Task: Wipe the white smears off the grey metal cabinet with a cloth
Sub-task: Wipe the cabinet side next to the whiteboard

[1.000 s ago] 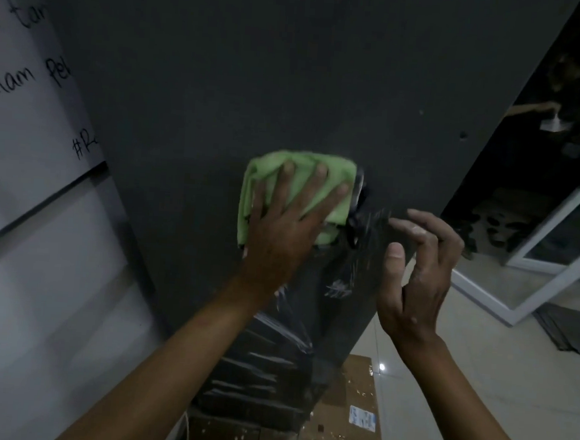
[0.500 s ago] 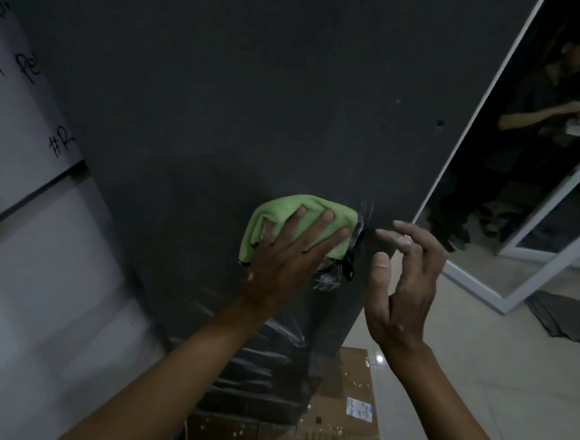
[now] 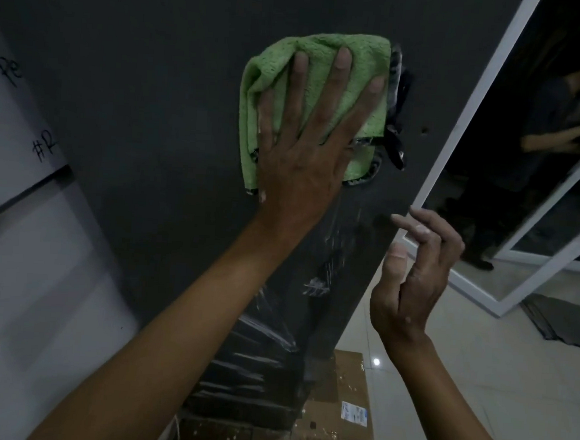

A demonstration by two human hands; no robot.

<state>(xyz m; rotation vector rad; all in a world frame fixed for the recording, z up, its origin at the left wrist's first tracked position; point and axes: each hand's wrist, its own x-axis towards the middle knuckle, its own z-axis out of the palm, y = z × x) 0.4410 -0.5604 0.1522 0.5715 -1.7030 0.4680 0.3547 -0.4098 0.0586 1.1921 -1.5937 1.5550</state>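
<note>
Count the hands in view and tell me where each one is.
2. The left hand presses flat on the green cloth against the cabinet. The right hand hangs loosely curled beside the cabinet's right edge, holding nothing.

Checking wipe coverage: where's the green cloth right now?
Head view, upper centre: the green cloth lies flat on the grey cabinet under the left hand, above the white smears.

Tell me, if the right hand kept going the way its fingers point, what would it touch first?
Probably the grey cabinet: the right hand has its curled fingertips aimed at the panel's edge, close to the white smears. Depth is unclear, so the gap can't be judged.
</note>
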